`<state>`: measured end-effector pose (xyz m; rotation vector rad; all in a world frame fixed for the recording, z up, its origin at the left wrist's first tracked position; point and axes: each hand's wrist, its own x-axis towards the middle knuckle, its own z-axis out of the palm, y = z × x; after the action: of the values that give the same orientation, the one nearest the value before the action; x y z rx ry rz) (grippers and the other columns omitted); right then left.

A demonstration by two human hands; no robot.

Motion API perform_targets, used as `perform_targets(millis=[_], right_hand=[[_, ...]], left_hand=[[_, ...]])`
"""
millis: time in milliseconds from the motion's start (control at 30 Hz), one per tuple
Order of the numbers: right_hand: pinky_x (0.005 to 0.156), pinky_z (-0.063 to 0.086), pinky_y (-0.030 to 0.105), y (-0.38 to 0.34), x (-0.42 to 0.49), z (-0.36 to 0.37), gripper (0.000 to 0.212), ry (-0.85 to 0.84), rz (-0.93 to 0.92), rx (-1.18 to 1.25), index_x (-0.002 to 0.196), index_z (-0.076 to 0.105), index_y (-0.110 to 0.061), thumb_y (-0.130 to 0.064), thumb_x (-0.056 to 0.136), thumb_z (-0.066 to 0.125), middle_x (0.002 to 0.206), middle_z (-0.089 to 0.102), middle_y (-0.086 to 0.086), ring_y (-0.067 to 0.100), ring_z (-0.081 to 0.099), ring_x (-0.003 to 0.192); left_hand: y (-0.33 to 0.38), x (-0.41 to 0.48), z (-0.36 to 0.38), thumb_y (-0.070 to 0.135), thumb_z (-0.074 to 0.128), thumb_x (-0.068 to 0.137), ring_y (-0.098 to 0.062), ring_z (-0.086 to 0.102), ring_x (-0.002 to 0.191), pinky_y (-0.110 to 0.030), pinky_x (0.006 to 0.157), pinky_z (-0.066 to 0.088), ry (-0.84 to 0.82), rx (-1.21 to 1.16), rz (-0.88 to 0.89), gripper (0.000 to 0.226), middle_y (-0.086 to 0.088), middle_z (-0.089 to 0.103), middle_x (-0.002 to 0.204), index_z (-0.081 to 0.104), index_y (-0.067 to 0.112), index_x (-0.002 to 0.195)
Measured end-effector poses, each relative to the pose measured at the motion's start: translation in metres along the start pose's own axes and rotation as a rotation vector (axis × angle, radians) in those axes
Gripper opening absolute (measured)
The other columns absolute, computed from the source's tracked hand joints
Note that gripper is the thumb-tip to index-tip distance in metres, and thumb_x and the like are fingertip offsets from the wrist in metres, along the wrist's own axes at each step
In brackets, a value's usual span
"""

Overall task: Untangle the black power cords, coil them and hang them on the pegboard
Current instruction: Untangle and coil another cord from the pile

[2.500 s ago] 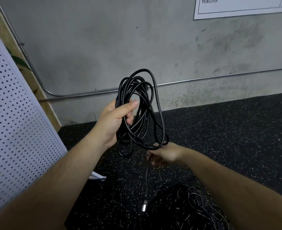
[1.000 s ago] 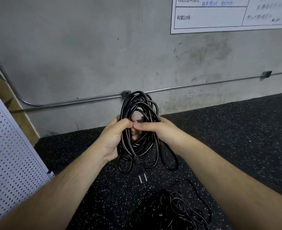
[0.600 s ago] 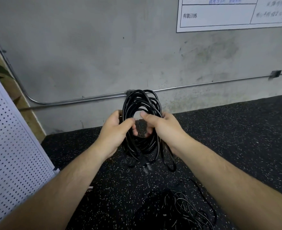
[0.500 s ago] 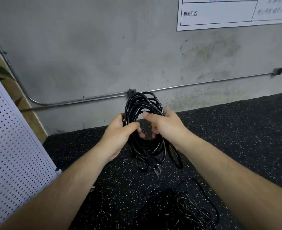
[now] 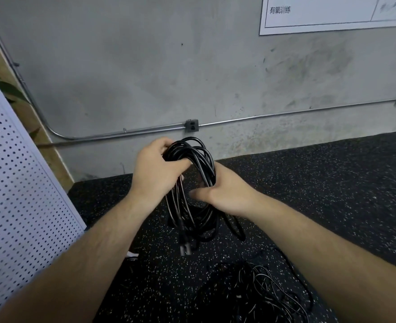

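Coiled cord (image 5: 193,183), both hands, speckled black floor (image 5: 332,183), grey concrete wall (image 5: 145,66)

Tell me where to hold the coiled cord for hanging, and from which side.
Likely the bunched top arc of the coiled cord, where the left hand grips it, coming from the left. The strands lie tight there; lower down they fan into loose loops with the plug dangling.

white wall chart (image 5: 332,17) on the concrete wall, printed black characters 有氧训练 in its left cell, blue handwriting in right cell too blurred to read
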<state>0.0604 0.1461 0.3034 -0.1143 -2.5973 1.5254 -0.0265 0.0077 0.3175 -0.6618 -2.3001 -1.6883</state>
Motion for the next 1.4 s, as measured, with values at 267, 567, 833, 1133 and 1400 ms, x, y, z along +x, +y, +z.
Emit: perform_targets(millis=[267, 567, 833, 1133, 1400], right_hand=[[0.053, 0.049, 0.026, -0.001, 0.006, 0.0, 0.015, 0.326, 0.166, 0.759, 0.091, 0.061, -0.016, -0.024, 0.093, 0.073, 0.059, 0.058, -0.006, 0.012, 0.057, 0.054], [0.081, 0.049, 0.026, -0.007, 0.011, 0.015, 0.06, 0.396, 0.152, 0.565, 0.111, 0.062, -0.025, -0.078, 0.084, 0.055, 0.094, 0.064, -0.01, 0.007, 0.062, 0.087], [0.089, 0.046, 0.033, 0.012, 0.014, 0.033, 0.073, 0.352, 0.188, 0.266, 0.111, 0.054, -0.015, -0.082, 0.091, 0.031, 0.097, 0.059, 0.0, 0.016, 0.059, 0.091], [0.1, 0.049, 0.035, 0.012, 0.029, 0.035, 0.076, 0.359, 0.189, 0.372, 0.126, 0.06, -0.012, -0.076, 0.095, 0.033, 0.122, 0.066, 0.001, 0.016, 0.063, 0.11], [0.072, 0.044, 0.024, 0.009, 0.052, 0.067, 0.047, 0.377, 0.129, 0.239, 0.089, 0.058, -0.023, -0.06, 0.104, 0.032, 0.083, 0.059, -0.012, 0.003, 0.057, 0.078]], left_hand=[[0.0, -0.015, 0.015, 0.023, 0.07, 0.094, -0.02, 0.076, 0.093, -0.04, 0.09, 0.056, -0.333, -0.326, -0.353, 0.016, -0.004, 0.079, 0.097, 0.074, 0.013, 0.106], [-0.01, -0.031, 0.033, 0.018, 0.054, 0.1, -0.012, 0.058, 0.071, -0.01, 0.052, 0.04, -0.1, 0.055, -0.198, 0.009, -0.002, 0.061, 0.087, 0.054, 0.009, 0.103], [-0.03, -0.04, 0.041, 0.028, 0.055, 0.099, -0.007, 0.069, 0.081, -0.039, 0.08, 0.061, -0.317, 0.094, -0.176, 0.024, 0.0, 0.068, 0.093, 0.059, 0.012, 0.117], [-0.023, -0.023, 0.019, 0.085, 0.066, 0.068, -0.007, 0.074, 0.086, -0.026, 0.076, 0.053, -0.179, -0.374, -0.444, 0.075, 0.004, 0.076, 0.098, 0.068, 0.026, 0.114], [-0.062, -0.007, 0.018, 0.052, 0.034, 0.107, -0.013, 0.064, 0.074, -0.022, 0.059, 0.041, 0.021, -0.003, -0.231, 0.057, -0.005, 0.068, 0.086, 0.063, 0.003, 0.105]])
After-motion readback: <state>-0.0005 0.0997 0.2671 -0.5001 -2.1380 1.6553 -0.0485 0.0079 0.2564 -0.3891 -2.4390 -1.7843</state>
